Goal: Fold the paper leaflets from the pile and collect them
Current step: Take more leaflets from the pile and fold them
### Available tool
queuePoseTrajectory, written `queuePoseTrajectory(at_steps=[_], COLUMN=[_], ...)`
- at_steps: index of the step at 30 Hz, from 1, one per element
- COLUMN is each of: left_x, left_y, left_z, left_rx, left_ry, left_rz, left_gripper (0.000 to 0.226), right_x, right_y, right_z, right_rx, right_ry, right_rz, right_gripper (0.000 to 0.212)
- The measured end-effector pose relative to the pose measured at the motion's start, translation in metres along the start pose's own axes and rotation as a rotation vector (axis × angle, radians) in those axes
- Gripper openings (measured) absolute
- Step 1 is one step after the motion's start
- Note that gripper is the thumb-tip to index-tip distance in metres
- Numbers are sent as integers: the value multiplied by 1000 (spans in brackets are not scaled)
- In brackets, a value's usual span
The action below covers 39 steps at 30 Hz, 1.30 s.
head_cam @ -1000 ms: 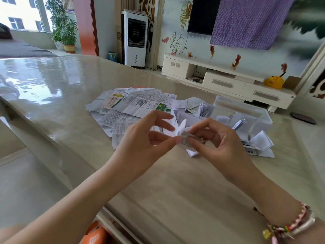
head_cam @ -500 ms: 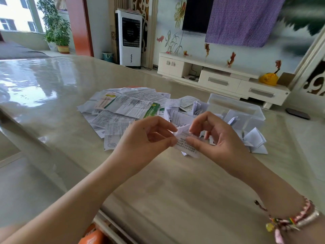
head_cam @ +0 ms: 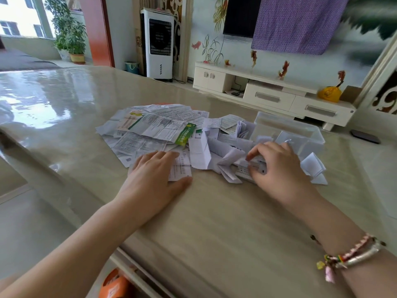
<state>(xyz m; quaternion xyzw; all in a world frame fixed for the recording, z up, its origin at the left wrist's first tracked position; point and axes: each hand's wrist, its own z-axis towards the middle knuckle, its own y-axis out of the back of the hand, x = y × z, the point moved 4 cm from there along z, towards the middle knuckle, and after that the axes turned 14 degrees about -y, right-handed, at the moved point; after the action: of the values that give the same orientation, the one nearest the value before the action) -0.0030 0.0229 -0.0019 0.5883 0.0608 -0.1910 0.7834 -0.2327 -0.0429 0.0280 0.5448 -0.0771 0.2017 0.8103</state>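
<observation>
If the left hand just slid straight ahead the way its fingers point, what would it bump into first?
The left hand lies flat on a printed white leaflet at the near edge of the spread pile of unfolded paper leaflets. Sliding on, it would probably push further into that pile.

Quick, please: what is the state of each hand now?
Left hand: open, flat on an unfolded leaflet.
Right hand: fingers curled, pinching a folded leaflet.

Leaflets' (head_cam: 154, 125) print too small to read

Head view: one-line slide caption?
Left hand flat on unfolded printed leaflet; right hand sets small folded leaflet down.
</observation>
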Motion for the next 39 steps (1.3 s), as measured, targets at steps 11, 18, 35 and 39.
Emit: queuePoseTrajectory(at_steps=[11,18,35,39], left_x=[-8,-2,-21,-8], left_y=[-1,-2,15,11], left_z=[-5,-12,-22,-18], left_rx=[1,-71,-149,-220], left_ry=[-157,-260,-39,-69], left_rz=[-157,-205,-1153,-689], left_gripper=[69,44,11,27], right_x=[21,48,42,39], right_y=[17,2,-11,-14], right_z=[-12,-31,-30,-29], right_rx=[-88,139,404,383], right_ry=[231,476,286,218], right_rz=[272,310,544,485], right_gripper=[10,12,15,24])
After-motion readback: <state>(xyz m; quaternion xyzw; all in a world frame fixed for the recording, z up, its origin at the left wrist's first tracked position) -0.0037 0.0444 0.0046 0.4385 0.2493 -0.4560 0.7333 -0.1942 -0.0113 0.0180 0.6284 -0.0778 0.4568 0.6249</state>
